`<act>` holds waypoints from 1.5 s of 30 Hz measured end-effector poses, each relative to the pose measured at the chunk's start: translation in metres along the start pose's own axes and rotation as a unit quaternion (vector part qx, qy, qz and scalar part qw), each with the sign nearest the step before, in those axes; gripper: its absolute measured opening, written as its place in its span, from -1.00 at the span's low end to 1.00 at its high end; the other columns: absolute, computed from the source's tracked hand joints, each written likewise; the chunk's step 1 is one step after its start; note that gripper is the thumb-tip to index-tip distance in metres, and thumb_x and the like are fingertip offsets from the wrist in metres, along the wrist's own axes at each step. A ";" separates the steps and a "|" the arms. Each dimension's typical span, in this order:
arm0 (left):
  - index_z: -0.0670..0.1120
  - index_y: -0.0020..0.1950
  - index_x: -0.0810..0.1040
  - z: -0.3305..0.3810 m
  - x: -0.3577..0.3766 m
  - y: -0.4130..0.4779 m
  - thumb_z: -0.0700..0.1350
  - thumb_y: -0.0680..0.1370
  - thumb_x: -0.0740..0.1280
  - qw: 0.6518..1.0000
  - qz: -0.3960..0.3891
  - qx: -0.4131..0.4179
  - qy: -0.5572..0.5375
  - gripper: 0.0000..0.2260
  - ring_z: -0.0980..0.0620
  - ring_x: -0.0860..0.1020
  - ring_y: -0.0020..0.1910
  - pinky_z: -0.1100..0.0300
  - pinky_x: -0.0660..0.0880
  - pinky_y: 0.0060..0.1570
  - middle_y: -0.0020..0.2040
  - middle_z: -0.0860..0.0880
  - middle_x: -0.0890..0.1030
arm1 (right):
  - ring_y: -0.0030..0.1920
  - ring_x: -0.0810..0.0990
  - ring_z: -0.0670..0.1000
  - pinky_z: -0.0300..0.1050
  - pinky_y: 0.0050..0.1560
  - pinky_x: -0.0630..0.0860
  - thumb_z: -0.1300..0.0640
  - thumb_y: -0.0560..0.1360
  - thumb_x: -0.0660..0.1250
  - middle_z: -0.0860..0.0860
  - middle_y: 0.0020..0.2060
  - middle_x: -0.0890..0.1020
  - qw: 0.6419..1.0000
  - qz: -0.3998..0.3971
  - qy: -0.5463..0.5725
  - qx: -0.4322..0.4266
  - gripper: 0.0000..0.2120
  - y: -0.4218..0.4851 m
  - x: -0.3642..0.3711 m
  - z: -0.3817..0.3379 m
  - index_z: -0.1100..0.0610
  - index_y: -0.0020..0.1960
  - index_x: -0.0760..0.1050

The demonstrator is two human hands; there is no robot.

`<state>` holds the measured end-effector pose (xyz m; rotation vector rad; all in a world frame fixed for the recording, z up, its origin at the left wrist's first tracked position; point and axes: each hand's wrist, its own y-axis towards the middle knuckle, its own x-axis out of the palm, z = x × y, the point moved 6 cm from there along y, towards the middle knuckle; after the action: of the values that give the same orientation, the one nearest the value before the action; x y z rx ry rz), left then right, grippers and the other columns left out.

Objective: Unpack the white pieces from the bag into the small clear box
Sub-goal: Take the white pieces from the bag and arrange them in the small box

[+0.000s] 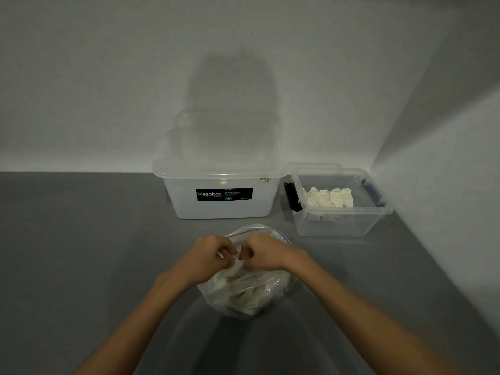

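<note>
Left hand [208, 259] curling fingers [227, 251], pinching mouth of bag [243, 290]. Bag sitting on grey counter [81, 239] directly beneath fingers, bulging with white pieces [244, 299]. Megabox tub [221, 207] standing beyond fingers, against wall. Right hand [263, 254] curling just beside left, gripping same bag edge. Small clear box [343, 227] sitting beyond and right of fingers, well apart, holding row of pieces [328, 197].

Bag [243, 290] before large box [221, 196]; small box [341, 223] right, pieces [328, 197] inside.
</note>
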<state>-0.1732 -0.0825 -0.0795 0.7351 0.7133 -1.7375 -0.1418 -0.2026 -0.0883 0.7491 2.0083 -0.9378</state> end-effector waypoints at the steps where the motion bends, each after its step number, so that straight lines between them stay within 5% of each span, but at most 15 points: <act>1: -0.06 0.06 0.62 -0.001 -0.001 0.000 -0.17 0.49 0.40 1.000 0.001 0.002 -0.008 -0.84 0.12 0.61 -0.10 0.36 0.50 -0.08 -0.11 0.07 0.65 | -0.17 0.61 0.02 -0.11 -0.09 0.52 0.24 0.46 0.33 0.09 -0.12 0.64 1.000 0.016 0.017 -0.004 -0.88 -0.004 -0.009 -0.001 0.20 -0.02 0.57; 5: 0.01 0.04 0.61 0.005 -0.006 0.001 -0.06 0.49 0.42 0.998 0.005 0.016 -0.053 -0.86 0.19 0.59 -0.20 0.39 0.47 -0.16 -0.09 0.06 0.66 | -0.44 0.56 -0.19 -0.26 -0.23 0.54 0.24 0.48 0.37 -0.10 -0.36 0.60 0.993 0.057 0.095 -0.031 -0.92 -0.023 -0.041 -0.009 0.18 -0.04 0.61; 8: -0.11 -0.04 0.63 0.009 -0.009 0.000 -0.16 0.52 0.39 0.986 0.015 -0.001 -0.169 -0.94 0.18 0.59 -0.34 0.39 0.47 -0.32 -0.18 -0.06 0.68 | -0.33 0.58 -0.17 -0.28 -0.24 0.55 0.17 0.52 0.36 -0.11 -0.32 0.61 0.977 0.132 0.164 -0.041 -0.91 -0.032 -0.061 -0.009 0.12 -0.03 0.63; 12: -0.25 0.01 0.59 0.009 -0.008 -0.003 -0.23 0.53 0.36 0.931 0.029 -0.048 -0.359 -0.89 0.07 0.64 -0.28 0.35 0.54 -0.29 -0.11 -0.25 0.66 | -0.25 0.65 -0.07 -0.18 -0.18 0.61 0.16 0.54 0.34 -0.03 -0.23 0.68 0.946 0.199 0.255 -0.028 -0.91 -0.040 -0.074 -0.005 0.09 -0.05 0.63; 21: -0.16 0.03 0.60 0.009 -0.010 -0.004 -0.18 0.51 0.40 0.926 0.045 -0.018 -0.374 -0.87 0.12 0.64 -0.15 0.35 0.54 -0.19 -0.06 -0.11 0.67 | -0.29 0.59 -0.21 -0.39 -0.17 0.48 0.14 0.44 0.46 -0.16 -0.34 0.62 0.958 0.243 0.151 -0.020 -0.93 -0.038 -0.073 -0.013 0.09 -0.09 0.68; 24: -0.13 0.07 0.61 0.011 -0.019 -0.002 -0.17 0.50 0.40 0.924 0.078 0.002 -0.374 -0.85 0.17 0.63 -0.12 0.35 0.54 -0.15 -0.07 -0.04 0.67 | -0.33 0.53 -0.27 -0.49 -0.25 0.37 0.12 0.44 0.46 -0.20 -0.40 0.57 0.965 0.231 0.118 -0.028 -0.92 -0.037 -0.074 -0.019 0.09 -0.08 0.68; 28: -0.16 0.01 0.62 0.004 -0.025 0.001 -0.24 0.49 0.42 0.926 0.101 -0.002 -0.363 -0.88 -0.01 0.62 -0.17 0.11 0.58 -0.05 -0.12 -0.26 0.64 | -0.37 0.59 -0.24 -0.51 -0.26 0.42 0.20 0.47 0.41 -0.12 -0.41 0.61 0.965 0.222 0.141 -0.015 -0.92 -0.031 -0.069 -0.016 0.09 -0.06 0.66; 34: -0.15 -0.08 0.63 -0.013 -0.023 0.002 -0.26 0.49 0.40 0.937 0.120 -0.042 -0.325 -0.95 -0.05 0.59 -0.22 0.03 0.56 -0.14 -0.15 -0.26 0.65 | -0.29 0.52 -0.14 -0.30 -0.24 0.44 0.25 0.50 0.32 -0.03 -0.23 0.60 0.995 0.101 0.018 0.012 -0.86 -0.004 -0.023 -0.008 0.16 -0.05 0.65; 38: -0.17 -0.08 0.62 -0.017 -0.020 0.002 -0.26 0.49 0.38 0.938 0.120 -0.058 -0.319 -0.95 -0.09 0.60 -0.21 -0.03 0.57 -0.13 -0.16 -0.24 0.65 | -0.07 0.59 0.06 -0.07 0.01 0.55 0.30 0.46 0.34 0.08 -0.08 0.62 0.999 0.022 -0.014 0.029 -0.89 0.012 0.017 -0.002 0.23 -0.03 0.60; 45: -0.15 0.01 0.54 -0.019 -0.024 -0.004 -0.29 0.50 0.35 0.935 0.142 -0.062 -0.318 -0.88 -0.11 0.57 -0.26 0.01 0.56 -0.18 -0.29 -0.22 0.60 | -0.13 0.58 0.07 -0.14 -0.14 0.49 0.31 0.44 0.32 0.07 -0.17 0.59 0.999 0.039 -0.012 0.023 -0.94 0.011 0.020 0.001 0.19 -0.17 0.54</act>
<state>-0.1688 -0.0525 -0.0729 0.1463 0.2463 -1.5170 -0.1436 -0.1932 -0.1097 0.8309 1.9292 -0.9453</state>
